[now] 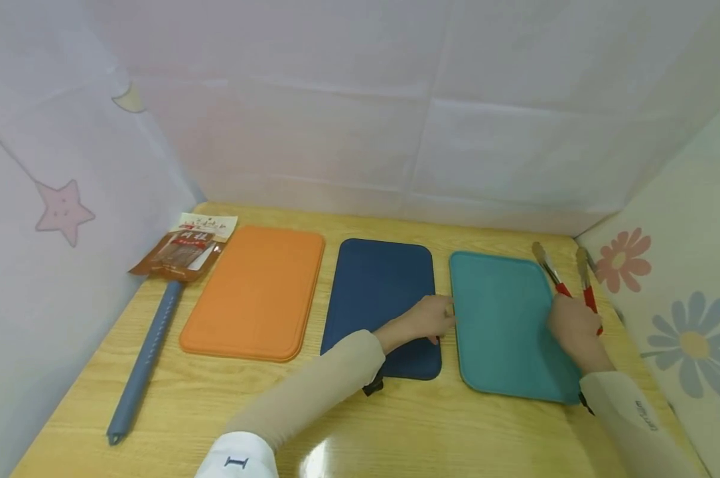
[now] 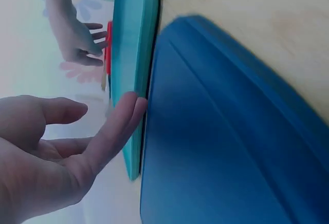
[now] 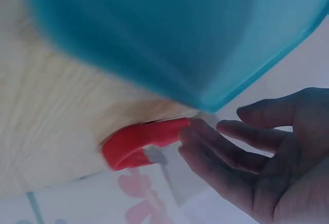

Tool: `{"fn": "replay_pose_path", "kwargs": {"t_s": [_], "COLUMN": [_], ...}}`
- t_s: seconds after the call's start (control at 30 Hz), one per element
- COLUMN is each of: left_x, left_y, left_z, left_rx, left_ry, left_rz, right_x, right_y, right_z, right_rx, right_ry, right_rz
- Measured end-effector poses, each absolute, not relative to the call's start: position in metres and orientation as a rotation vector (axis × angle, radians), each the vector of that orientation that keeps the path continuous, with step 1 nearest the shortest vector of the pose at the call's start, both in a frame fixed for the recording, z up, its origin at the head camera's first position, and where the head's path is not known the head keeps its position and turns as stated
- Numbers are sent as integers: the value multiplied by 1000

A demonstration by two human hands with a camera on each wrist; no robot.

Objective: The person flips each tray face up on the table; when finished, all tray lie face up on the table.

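A teal tray [image 1: 503, 318] lies flat on the right of the table, between my two hands. My left hand [image 1: 430, 315] hovers over the right edge of the dark blue tray [image 1: 383, 279], its fingertips at the teal tray's left edge; the left wrist view shows thumb and fingers apart. At the teal tray's right edge is my right hand [image 1: 575, 325], beside red-handled tongs [image 1: 589, 299]. In the right wrist view its relaxed fingertips come close to the red handle [image 3: 139, 139]; whether they touch it I cannot tell.
An orange tray [image 1: 255, 292] lies left of the blue one. A brown food packet [image 1: 180, 252] rests at the far left, over the top end of a grey-blue handle [image 1: 144, 365]. Printed white cloth [image 1: 360, 119] surrounds the wooden table.
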State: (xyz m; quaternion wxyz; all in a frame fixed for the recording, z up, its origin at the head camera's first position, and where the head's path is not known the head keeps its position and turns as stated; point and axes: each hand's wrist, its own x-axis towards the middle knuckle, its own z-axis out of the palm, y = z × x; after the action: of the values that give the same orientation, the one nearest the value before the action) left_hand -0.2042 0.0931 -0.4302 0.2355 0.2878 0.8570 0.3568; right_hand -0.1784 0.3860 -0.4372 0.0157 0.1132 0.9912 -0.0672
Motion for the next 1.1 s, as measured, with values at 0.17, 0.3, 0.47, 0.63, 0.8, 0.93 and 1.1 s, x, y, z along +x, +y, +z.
{"fn": "replay_pose_path", "kwargs": {"t_s": [0.17,0.3,0.47,0.63,0.8,0.93,1.1], "left_x": [-204,-207,-213,-215,-214,-214,-215], "left_y": [60,35,2,-26,-43,-46,-48], "left_z": [-425,-425,-429,-436,-443,-446,-447], "left_rx": [866,834,732,649,583,458,327], "left_ry": [2506,2647,2787,2879,2896,2848,2836], "left_rz": [956,924,893,844,797,811,814], "right_x": [-182,-185,-189,-192,-192,-196,-203], "right_y": [355,327,296,266,232,208,194], "right_z": [-434,-429,-429,-429,-427,-429,-437], "right_rx": [234,103,-83,-193,-228,-267,-273], "right_ry": [3255,3270,3356,3340,3259,3200,3144], "right_rz": [-194,-242,-290,-364,-431,-423,-387]}}
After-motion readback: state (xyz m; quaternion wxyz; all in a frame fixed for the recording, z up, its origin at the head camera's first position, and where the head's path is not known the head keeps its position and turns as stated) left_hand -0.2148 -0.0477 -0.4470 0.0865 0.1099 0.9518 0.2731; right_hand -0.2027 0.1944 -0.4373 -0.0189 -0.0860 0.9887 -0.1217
